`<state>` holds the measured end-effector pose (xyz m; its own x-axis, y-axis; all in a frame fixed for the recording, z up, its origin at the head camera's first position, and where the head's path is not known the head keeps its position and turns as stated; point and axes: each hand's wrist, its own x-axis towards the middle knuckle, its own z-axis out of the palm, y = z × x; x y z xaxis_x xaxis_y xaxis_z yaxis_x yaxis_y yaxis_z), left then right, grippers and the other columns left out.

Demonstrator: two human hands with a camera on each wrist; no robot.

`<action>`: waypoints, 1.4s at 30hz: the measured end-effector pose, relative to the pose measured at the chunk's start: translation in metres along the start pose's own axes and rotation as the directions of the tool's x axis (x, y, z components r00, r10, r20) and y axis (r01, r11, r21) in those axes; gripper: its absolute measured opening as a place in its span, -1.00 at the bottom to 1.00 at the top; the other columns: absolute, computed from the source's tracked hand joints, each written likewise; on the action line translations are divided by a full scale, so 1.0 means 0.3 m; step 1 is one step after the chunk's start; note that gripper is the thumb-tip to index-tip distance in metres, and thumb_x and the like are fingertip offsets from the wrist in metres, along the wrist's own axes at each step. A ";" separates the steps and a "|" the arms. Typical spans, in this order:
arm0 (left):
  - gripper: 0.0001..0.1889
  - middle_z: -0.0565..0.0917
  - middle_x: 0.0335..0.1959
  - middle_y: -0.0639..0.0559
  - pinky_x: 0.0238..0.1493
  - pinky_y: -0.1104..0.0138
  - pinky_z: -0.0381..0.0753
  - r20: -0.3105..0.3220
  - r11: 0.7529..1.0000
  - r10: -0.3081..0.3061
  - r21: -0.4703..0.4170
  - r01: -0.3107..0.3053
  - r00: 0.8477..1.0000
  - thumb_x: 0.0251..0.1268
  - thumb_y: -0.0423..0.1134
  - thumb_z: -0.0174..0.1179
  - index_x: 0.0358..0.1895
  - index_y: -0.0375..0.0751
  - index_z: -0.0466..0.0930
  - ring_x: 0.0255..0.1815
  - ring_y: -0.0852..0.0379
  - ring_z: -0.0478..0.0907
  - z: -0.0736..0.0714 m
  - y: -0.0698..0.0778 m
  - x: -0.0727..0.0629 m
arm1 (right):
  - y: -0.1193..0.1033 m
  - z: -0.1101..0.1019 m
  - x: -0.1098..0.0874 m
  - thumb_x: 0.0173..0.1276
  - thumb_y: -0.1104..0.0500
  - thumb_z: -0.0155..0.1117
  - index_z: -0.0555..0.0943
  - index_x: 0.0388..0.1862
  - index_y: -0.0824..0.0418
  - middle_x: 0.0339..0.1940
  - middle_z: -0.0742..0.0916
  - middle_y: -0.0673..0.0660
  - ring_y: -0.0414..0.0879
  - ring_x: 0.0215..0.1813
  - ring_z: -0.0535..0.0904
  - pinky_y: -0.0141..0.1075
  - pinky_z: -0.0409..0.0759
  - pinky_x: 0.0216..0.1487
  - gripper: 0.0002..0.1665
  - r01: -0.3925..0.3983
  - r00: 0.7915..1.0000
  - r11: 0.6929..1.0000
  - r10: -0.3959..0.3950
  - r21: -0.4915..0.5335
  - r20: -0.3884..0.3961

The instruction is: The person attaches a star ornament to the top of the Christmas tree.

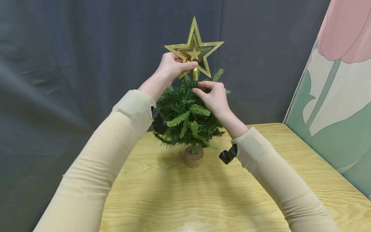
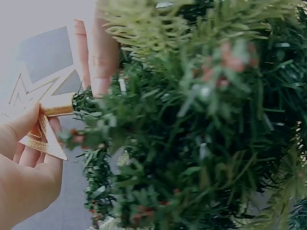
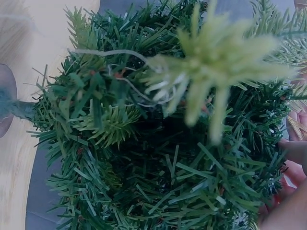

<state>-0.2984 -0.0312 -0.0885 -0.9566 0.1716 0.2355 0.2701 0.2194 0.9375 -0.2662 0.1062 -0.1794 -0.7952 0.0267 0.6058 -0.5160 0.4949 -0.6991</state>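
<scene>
A gold star tree topper [image 1: 195, 53] stands upright over a small artificial Christmas tree [image 1: 182, 103]. My left hand [image 1: 174, 67] grips it low down, thumb across the front by the short gold tube [image 1: 195, 74]. In the left wrist view, the tube [image 2: 57, 104] meets the green tip of the tree; how far the tip goes inside is hidden. Just below, my right hand [image 1: 214, 96] pinches the treetop between thumb and fingers. Dark green needles with lighter sprigs [image 3: 115, 127] fill much of the right wrist view.
The tree stands on a round wooden base [image 1: 194, 159] on a wood-grain table [image 1: 185, 196]. Behind hangs a dark grey curtain [image 1: 87, 48]. A panel with a tulip picture [image 1: 342, 96] borders the right side. Black wrist cameras [image 1: 228, 154] sit at both cuffs.
</scene>
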 end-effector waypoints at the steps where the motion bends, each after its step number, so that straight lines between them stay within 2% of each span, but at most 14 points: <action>1: -0.64 0.69 0.00 -0.06 -0.07 0.40 0.55 0.000 1.000 -0.008 0.011 0.008 1.000 0.12 -0.24 0.33 0.02 -0.21 0.62 -0.14 0.21 0.57 0.002 -0.004 0.000 | 0.001 0.000 0.000 0.25 0.18 0.33 0.63 0.03 0.35 -0.06 0.72 0.31 0.07 -0.03 0.64 -0.13 0.58 0.02 -0.60 0.001 1.000 1.000 -0.001 -0.002 -0.004; 8: -0.66 0.70 -0.03 -0.03 -0.07 0.40 0.50 -0.008 0.998 -0.029 0.047 0.029 1.000 0.12 -0.19 0.34 -0.01 -0.17 0.63 -0.13 0.23 0.53 0.010 -0.032 -0.004 | 0.011 0.003 -0.006 0.23 0.13 0.35 0.68 -0.06 0.30 -0.15 0.75 0.26 0.04 -0.16 0.67 -0.23 0.56 -0.18 -0.65 0.037 0.998 0.999 -0.039 -0.028 -0.056; 14: -0.66 0.70 -0.06 -0.03 -0.18 0.44 0.45 -0.006 0.999 -0.029 0.039 0.029 1.000 0.12 -0.18 0.34 -0.03 -0.18 0.63 -0.25 0.27 0.49 0.019 -0.052 -0.004 | 0.015 0.005 -0.008 0.22 0.10 0.37 0.71 -0.12 0.29 -0.17 0.76 0.24 0.05 -0.15 0.68 -0.16 0.57 -0.11 -0.68 0.063 0.992 0.995 -0.071 -0.079 -0.107; 19: -0.64 0.68 0.00 -0.07 -0.08 0.39 0.52 -0.001 1.000 -0.021 0.013 0.021 1.000 0.12 -0.22 0.34 0.01 -0.21 0.60 -0.10 0.20 0.56 0.022 -0.062 -0.001 | 0.014 0.006 -0.008 0.21 0.11 0.38 0.71 -0.13 0.30 -0.17 0.76 0.24 0.06 -0.12 0.68 -0.13 0.57 -0.09 -0.68 0.061 0.990 0.994 -0.072 -0.096 -0.117; 27: -0.63 0.67 0.02 -0.12 -0.02 0.36 0.54 -0.003 1.000 -0.001 0.002 0.001 1.000 0.14 -0.24 0.33 0.02 -0.26 0.59 -0.03 0.13 0.58 0.017 -0.072 0.001 | 0.018 0.003 -0.007 0.22 0.09 0.36 0.72 -0.15 0.27 -0.19 0.77 0.22 0.02 -0.21 0.68 -0.26 0.49 -0.21 -0.69 0.082 0.988 0.991 -0.095 -0.105 -0.119; 33: -0.59 0.64 0.08 -0.10 0.14 0.33 0.50 0.014 1.000 0.009 -0.011 -0.008 1.000 0.16 -0.23 0.31 0.09 -0.24 0.56 0.11 0.12 0.55 0.002 -0.076 -0.001 | 0.009 -0.033 -0.016 0.27 0.13 0.32 0.71 -0.14 0.28 -0.20 0.77 0.22 0.01 -0.21 0.69 -0.28 0.56 -0.20 -0.72 0.105 0.987 0.991 -0.114 -0.085 -0.111; 37: -0.57 0.61 0.12 -0.11 0.16 0.31 0.51 0.026 0.995 -0.004 -0.097 0.007 1.000 0.18 -0.27 0.29 0.14 -0.23 0.53 0.13 0.09 0.55 -0.019 -0.077 -0.007 | 0.001 -0.067 -0.023 0.30 0.14 0.28 0.70 -0.13 0.28 -0.21 0.77 0.23 -0.13 -0.26 0.68 -0.42 0.56 -0.21 -0.73 0.092 0.988 0.993 -0.101 -0.076 -0.115; 40: -0.56 0.57 0.15 -0.17 0.14 0.32 0.54 0.032 0.974 -0.011 -0.224 0.018 0.999 0.19 -0.36 0.26 0.17 -0.26 0.49 0.14 0.04 0.54 -0.047 -0.074 -0.015 | -0.005 -0.093 -0.024 0.31 0.13 0.27 0.70 -0.14 0.28 -0.23 0.77 0.24 -0.33 -0.35 0.61 -0.51 0.53 -0.23 -0.73 0.082 0.988 0.995 -0.088 -0.053 -0.124; 42: -0.54 0.55 0.17 -0.19 0.14 0.34 0.54 0.028 0.961 -0.011 -0.277 0.019 1.000 0.19 -0.41 0.23 0.19 -0.28 0.46 0.16 0.03 0.53 -0.069 -0.067 -0.025 | -0.007 -0.109 -0.022 0.31 0.11 0.27 0.70 -0.14 0.27 -0.23 0.77 0.24 -0.43 -0.39 0.56 -0.54 0.51 -0.24 -0.72 0.071 0.989 0.997 -0.075 -0.033 -0.129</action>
